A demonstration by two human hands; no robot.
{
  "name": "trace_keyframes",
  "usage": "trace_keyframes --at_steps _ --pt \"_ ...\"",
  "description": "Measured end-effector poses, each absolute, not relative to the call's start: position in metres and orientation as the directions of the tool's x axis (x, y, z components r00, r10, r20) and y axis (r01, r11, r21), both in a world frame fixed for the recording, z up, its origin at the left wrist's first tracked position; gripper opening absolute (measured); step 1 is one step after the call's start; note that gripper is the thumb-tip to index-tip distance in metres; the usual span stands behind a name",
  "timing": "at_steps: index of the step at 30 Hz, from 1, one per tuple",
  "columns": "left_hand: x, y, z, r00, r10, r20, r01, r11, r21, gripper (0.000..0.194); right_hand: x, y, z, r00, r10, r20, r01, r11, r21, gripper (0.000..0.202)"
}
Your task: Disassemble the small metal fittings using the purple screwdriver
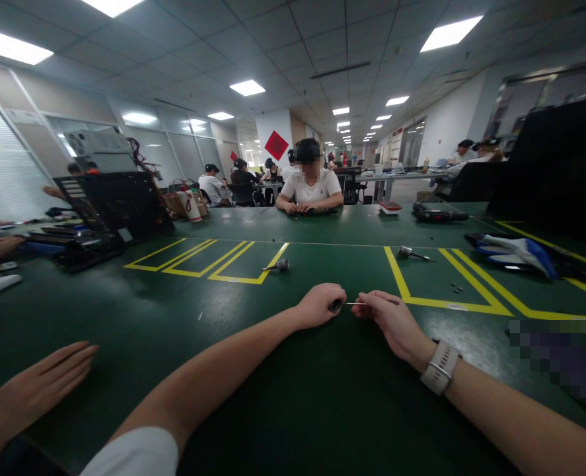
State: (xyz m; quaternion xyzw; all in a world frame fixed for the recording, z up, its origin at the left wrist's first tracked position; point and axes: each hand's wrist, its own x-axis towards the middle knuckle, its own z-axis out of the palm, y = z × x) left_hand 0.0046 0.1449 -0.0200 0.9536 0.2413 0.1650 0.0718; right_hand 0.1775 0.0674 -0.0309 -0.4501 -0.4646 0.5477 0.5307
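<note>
In front of me, over the green table [253,410], my left hand [320,305] is closed round a short, dark cylindrical metal part [335,305], its round end showing. My right hand [384,317] pinches a thin screwdriver-like tool [355,303], its bright shaft pointing left at the part. The tip lies close by the part; whether they touch I cannot tell. Two similar metal cylinders with thin shafts lie beyond my hands, one on the left [281,265] and one on the right [405,252]. Several tiny dark pieces [456,288] rest inside a yellow-taped outline.
Another person's hand [49,383] reaches in at the left. A black device [119,208] stands at the back left. Blue-and-white handled tools [520,254] and a power tool [439,214] lie on the right. Across the table sits a person [312,188]; a red box [390,208] is nearby.
</note>
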Motion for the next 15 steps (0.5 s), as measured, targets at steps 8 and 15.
trace_keyframes --at_steps 8,15 --pt "0.005 0.142 -0.0173 0.842 0.468 0.268 0.423 -0.882 0.21 0.009 0.18 0.0608 -0.0216 -0.07 0.997 -0.013 -0.176 -0.025 -0.984 0.024" --pt "0.0056 0.142 -0.0207 0.804 0.53 0.27 0.472 -0.845 0.252 0.008 0.178 0.0615 -0.0274 -0.057 0.998 0.016 -0.177 0.006 -0.984 0.024"
